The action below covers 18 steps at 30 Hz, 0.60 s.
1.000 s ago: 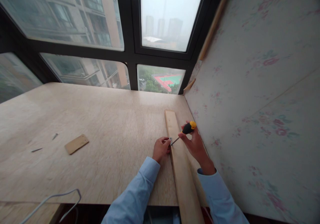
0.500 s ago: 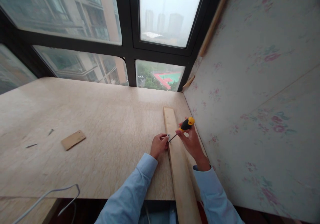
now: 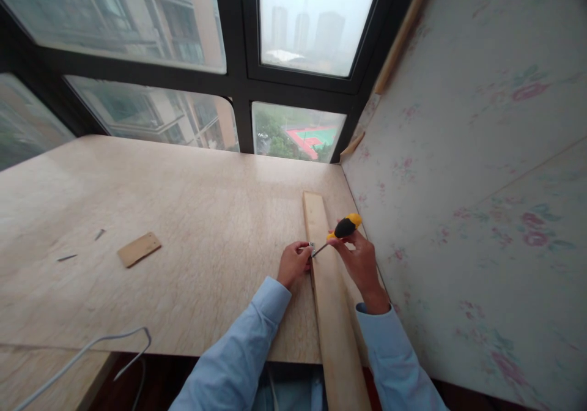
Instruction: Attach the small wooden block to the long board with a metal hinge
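A long wooden board [image 3: 337,325] lies on the marble-patterned sill, running from its front edge toward the window. My right hand [image 3: 360,261] is closed around a screwdriver [image 3: 345,226] with a black and yellow handle. Its shaft slants down to the left, and the tip meets a small metal piece [image 3: 312,247] at the board's left edge. My left hand [image 3: 293,263] pinches that small metal piece against the board; its exact kind is too small to make out, and the fingers hide part of it.
To the left lie a small thin wooden piece [image 3: 139,250] with holes, a screw [image 3: 99,234] and a thin dark pointed piece [image 3: 66,257]. A white cable [image 3: 114,337] hangs over the front edge. The floral wall [image 3: 458,227] rises close on the right, windows behind.
The view has shifted slightly, so everything sits a little higher and further right. The screwdriver handle has turned somewhat in my right hand; its tip stays at the metal piece.
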{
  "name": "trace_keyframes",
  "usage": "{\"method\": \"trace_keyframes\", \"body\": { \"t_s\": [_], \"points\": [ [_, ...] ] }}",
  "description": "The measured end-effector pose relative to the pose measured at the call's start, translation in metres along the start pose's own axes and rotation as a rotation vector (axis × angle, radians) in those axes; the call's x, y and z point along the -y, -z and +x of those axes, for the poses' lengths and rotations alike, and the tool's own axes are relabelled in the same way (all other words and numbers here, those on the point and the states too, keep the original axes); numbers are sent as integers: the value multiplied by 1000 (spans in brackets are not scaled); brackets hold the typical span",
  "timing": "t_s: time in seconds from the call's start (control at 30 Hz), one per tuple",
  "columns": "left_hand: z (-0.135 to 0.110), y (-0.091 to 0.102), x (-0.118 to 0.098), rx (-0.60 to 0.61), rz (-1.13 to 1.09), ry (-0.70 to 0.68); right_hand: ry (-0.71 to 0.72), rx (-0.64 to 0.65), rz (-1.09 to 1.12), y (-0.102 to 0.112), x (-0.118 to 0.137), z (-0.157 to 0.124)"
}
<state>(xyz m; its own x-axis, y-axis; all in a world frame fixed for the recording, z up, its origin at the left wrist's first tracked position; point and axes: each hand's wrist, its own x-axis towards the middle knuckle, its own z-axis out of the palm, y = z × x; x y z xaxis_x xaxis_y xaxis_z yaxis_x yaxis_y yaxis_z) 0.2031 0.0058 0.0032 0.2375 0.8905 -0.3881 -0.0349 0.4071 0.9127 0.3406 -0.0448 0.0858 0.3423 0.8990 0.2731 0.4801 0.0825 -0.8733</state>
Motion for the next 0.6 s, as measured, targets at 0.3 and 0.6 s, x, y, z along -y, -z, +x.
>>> {"method": "trace_keyframes", "body": {
  "t_s": [0.3,0.6],
  "points": [
    [1,0,3,8,-7,-13,-32,252,412,7,2,-7],
    [-3,0,0,5,19,-14,55,-78,22,-8,-2,6]
  ]
}}
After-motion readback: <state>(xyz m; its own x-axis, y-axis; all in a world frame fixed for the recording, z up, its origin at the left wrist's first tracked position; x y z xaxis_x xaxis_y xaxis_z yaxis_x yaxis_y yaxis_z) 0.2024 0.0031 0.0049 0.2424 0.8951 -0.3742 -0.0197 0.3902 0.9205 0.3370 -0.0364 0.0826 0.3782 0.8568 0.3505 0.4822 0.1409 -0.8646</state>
